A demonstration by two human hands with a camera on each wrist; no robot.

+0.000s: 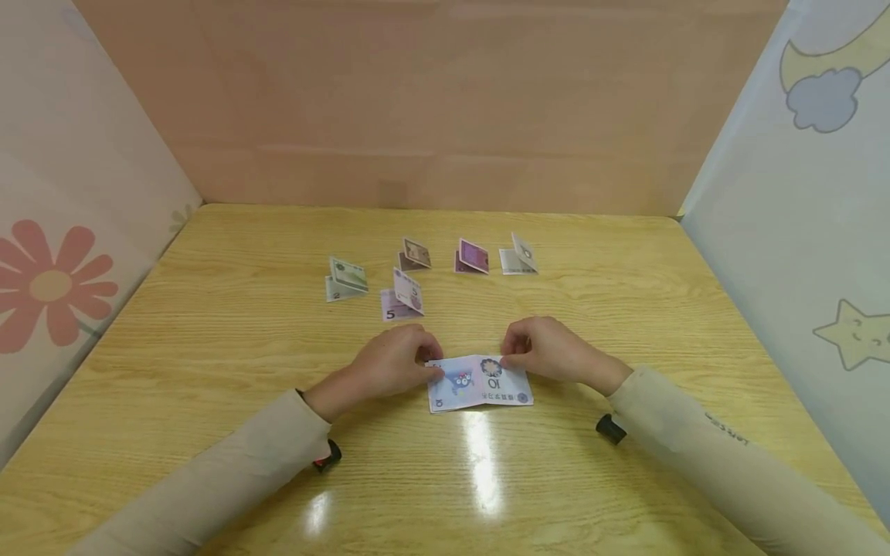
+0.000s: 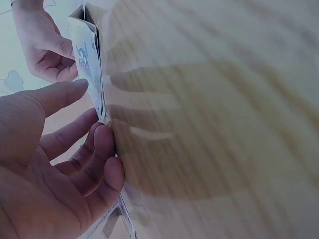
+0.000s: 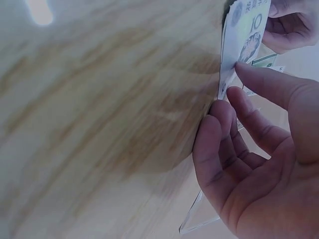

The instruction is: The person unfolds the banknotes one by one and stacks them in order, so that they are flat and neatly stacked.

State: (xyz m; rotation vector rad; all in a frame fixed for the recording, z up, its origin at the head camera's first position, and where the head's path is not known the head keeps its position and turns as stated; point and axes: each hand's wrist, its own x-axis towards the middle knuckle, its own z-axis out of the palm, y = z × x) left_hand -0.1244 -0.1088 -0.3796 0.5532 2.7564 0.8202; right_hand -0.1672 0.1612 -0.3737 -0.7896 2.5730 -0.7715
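Observation:
A blue-and-white play banknote (image 1: pixel 459 386) marked 10 lies at the front middle of the table, creased across its centre. My left hand (image 1: pixel 396 359) pinches its left end, thumb on the printed face. At the opposite end, my right hand (image 1: pixel 552 351) holds the far corner between thumb and fingers. Seen low in the left wrist view, the banknote (image 2: pixel 82 55) shows layered edges. The right wrist view has the thumb (image 3: pixel 269 82) pressing the note by its flower print, other fingertips resting on the tabletop.
Beyond the hands stand several folded notes: a green one (image 1: pixel 349 276), a light purple 5 (image 1: pixel 409 293), a brown one (image 1: pixel 417 252), a magenta one (image 1: pixel 474 256) and a grey-white one (image 1: pixel 524 253). Panels enclose the wooden table (image 1: pixel 243 324) at the back and sides.

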